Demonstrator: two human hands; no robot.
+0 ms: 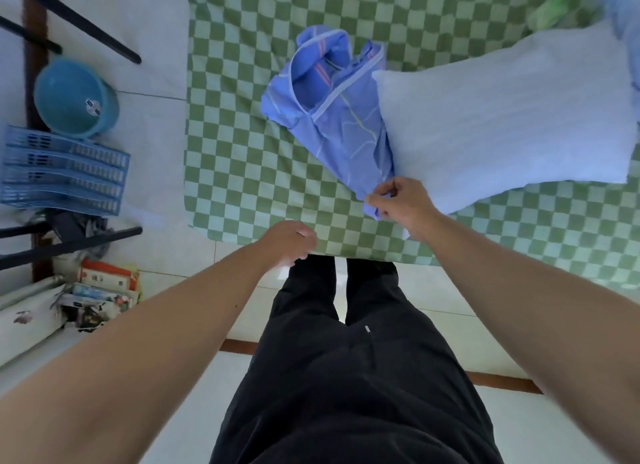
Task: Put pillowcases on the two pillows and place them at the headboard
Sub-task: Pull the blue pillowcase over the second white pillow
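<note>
A crumpled blue pillowcase (332,117) with pale stripes lies on the green checked bed sheet (242,172). To its right lies a bare white pillow (509,120), overlapping the case's right side. My right hand (398,200) pinches the near corner of the pillowcase at the pillow's lower left corner. At the bed's near edge my left hand (291,242) hangs with loosely curled fingers and holds nothing. A blurred pale blue cloth (623,20) shows at the far right edge.
On the white tiled floor left of the bed stand a teal basin (76,96), a blue plastic rack (62,172), black metal legs (79,23) and a stack of books (104,290). A blurred green object (554,6) lies far right on the bed.
</note>
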